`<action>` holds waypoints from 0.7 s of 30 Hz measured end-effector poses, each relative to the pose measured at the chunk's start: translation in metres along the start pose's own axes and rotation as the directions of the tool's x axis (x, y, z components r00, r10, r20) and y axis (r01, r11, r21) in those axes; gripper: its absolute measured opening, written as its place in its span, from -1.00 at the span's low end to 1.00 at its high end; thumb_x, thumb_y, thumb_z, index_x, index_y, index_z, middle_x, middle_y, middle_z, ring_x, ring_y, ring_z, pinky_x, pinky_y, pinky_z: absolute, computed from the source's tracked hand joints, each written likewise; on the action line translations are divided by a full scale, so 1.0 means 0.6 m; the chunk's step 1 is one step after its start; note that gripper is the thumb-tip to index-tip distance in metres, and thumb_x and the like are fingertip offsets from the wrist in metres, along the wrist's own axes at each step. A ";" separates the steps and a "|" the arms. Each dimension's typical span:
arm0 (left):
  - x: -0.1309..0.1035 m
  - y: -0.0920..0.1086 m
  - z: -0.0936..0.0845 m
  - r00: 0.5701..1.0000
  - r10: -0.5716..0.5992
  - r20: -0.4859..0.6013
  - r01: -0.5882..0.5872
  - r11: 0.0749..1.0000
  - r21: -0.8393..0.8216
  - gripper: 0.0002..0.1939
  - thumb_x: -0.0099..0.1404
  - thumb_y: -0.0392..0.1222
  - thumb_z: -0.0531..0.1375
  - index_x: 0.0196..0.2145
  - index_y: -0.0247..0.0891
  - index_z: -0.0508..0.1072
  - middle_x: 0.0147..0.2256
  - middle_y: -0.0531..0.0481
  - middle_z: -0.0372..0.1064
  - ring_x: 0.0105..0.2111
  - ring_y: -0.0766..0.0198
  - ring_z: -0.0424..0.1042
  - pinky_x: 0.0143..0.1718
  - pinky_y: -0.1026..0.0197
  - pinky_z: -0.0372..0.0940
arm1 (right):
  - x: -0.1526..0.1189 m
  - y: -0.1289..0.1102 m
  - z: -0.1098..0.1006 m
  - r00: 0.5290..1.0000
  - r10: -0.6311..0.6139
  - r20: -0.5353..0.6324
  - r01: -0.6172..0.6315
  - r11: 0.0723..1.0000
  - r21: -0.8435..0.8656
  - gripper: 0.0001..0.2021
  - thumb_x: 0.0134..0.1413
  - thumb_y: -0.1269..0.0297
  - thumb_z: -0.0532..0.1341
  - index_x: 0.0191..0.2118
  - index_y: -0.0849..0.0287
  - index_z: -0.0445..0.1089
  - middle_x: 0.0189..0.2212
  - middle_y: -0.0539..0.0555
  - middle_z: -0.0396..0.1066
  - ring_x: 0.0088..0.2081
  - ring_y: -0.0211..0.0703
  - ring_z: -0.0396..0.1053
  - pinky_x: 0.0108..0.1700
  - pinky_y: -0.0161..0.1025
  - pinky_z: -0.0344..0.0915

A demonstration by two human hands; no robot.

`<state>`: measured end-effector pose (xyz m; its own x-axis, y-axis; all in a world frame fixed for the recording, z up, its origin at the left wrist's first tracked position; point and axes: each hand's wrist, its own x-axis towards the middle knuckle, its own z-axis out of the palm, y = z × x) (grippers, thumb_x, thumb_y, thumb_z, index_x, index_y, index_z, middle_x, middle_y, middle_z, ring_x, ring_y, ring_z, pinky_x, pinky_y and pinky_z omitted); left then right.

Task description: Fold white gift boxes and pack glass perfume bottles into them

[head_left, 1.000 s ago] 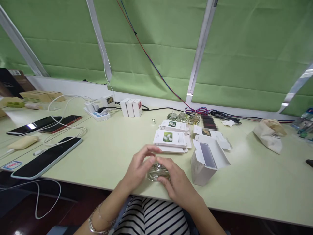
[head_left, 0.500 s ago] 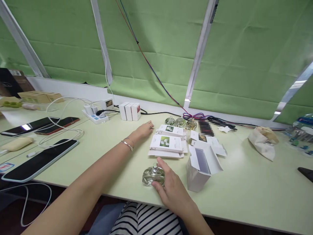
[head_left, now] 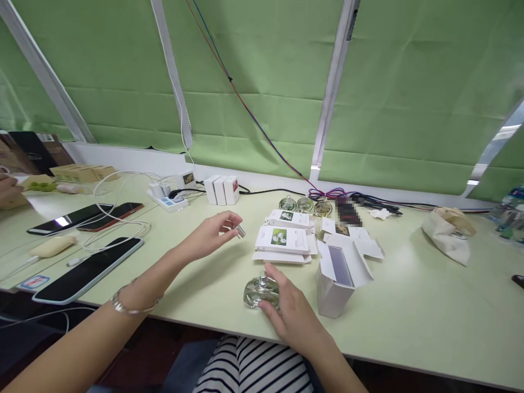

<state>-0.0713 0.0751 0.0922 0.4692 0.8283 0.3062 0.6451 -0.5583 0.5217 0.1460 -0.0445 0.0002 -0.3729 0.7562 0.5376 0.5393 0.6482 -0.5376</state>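
Note:
Between the thumb and fingers of my left hand (head_left: 213,233) is a small silver bottle cap (head_left: 240,232), held above the table. My right hand (head_left: 289,308) grips the right side of a clear glass perfume bottle (head_left: 256,292), which stands upright near the table's front edge. The bottle's silver neck (head_left: 263,277) is uncovered. Just right of that hand stands an open white box (head_left: 333,297), flaps up, with a greyish insert inside. Flattened white cartons (head_left: 282,240) with flower pictures lie stacked beyond the bottle.
Several glass bottles (head_left: 305,204) stand at the back by bundled cables (head_left: 327,194). White boxes (head_left: 221,190) and a power strip (head_left: 167,203) sit back left. Phones (head_left: 92,267) and white cords lie left. A cloth bag (head_left: 448,234) rests right. Another person's hand (head_left: 9,188) shows at far left.
My left hand has come back toward me from beside the cartons, lifting the silver cap. My right hand stays on the perfume bottle. The view has shifted slightly.

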 end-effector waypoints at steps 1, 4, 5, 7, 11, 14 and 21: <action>-0.017 0.017 -0.006 0.999 0.020 -0.036 -0.022 0.997 -0.068 -0.75 0.27 -0.03 0.09 -0.16 -0.20 0.32 -0.17 -0.06 0.39 -0.24 0.17 0.46 -0.20 0.15 0.35 | 0.000 0.000 -0.001 1.000 -0.009 0.000 0.009 1.000 0.002 -0.36 0.16 0.44 0.06 0.28 0.05 -0.25 0.14 0.16 0.18 0.10 -0.03 0.23 0.07 0.00 0.28; -0.055 0.064 -0.009 0.989 0.087 -0.120 -0.111 0.972 -0.208 -0.75 0.26 -0.03 0.13 -0.16 -0.20 0.35 -0.19 -0.06 0.38 -0.27 0.18 0.46 -0.21 0.14 0.36 | 0.001 -0.001 -0.003 1.000 -0.010 0.001 0.010 1.000 0.021 -0.42 0.15 0.45 0.06 0.24 0.03 -0.12 0.08 0.14 0.24 0.05 -0.05 0.26 0.05 -0.05 0.31; -0.063 0.076 -0.007 0.985 0.106 -0.138 -0.136 0.963 -0.234 -0.76 0.26 -0.04 0.14 -0.16 -0.20 0.36 -0.20 -0.06 0.38 -0.28 0.19 0.46 -0.22 0.15 0.37 | 0.002 -0.002 -0.004 1.000 -0.005 0.000 0.005 0.999 0.033 -0.43 0.14 0.46 0.07 0.23 0.03 -0.09 0.07 0.13 0.25 0.04 -0.06 0.27 0.04 -0.07 0.31; -0.073 0.093 0.001 0.979 0.138 -0.152 -0.174 0.950 -0.261 -0.79 0.27 -0.08 0.14 -0.17 -0.19 0.38 -0.21 -0.06 0.38 -0.28 0.19 0.45 -0.23 0.17 0.38 | 0.003 -0.002 -0.005 1.000 0.004 -0.005 -0.003 0.999 0.054 -0.43 0.12 0.47 0.09 0.22 0.01 -0.05 0.05 0.12 0.28 0.02 -0.07 0.29 0.02 -0.10 0.33; -0.076 0.106 0.016 0.972 0.191 -0.133 -0.219 0.944 -0.246 -0.85 0.28 -0.15 0.14 -0.19 -0.15 0.41 -0.22 -0.03 0.37 -0.23 0.22 0.41 -0.20 0.21 0.36 | 0.004 -0.003 -0.006 1.000 -0.006 -0.019 0.007 0.998 0.057 -0.45 0.12 0.47 0.08 0.20 0.00 -0.02 0.01 0.10 0.31 0.00 -0.07 0.30 0.00 -0.12 0.34; -0.077 0.108 0.020 0.971 0.210 -0.118 -0.233 0.943 -0.238 -0.87 0.28 -0.18 0.12 -0.21 -0.15 0.41 -0.23 -0.03 0.37 -0.23 0.23 0.40 -0.19 0.21 0.35 | 0.005 -0.003 -0.005 1.000 -0.009 -0.018 0.009 0.999 0.051 -0.46 0.13 0.45 0.07 0.21 -0.01 -0.01 0.01 0.09 0.31 -0.01 -0.08 0.31 -0.02 -0.13 0.35; -0.083 0.111 0.024 0.973 0.220 -0.068 -0.230 0.950 -0.209 -0.85 0.29 -0.21 0.09 -0.20 -0.14 0.43 -0.25 -0.03 0.34 -0.26 0.23 0.38 -0.27 0.25 0.34 | 0.005 -0.003 -0.006 1.000 0.024 -0.003 -0.024 0.998 0.063 -0.49 0.14 0.43 0.07 0.19 0.01 0.01 0.02 0.09 0.31 -0.05 -0.09 0.34 -0.04 -0.13 0.36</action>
<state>-0.0432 -0.0041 0.1003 0.5576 0.6862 0.4672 0.3790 -0.7111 0.5922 0.1467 -0.0439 0.0054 -0.3579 0.7712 0.5264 0.4994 0.6344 -0.5900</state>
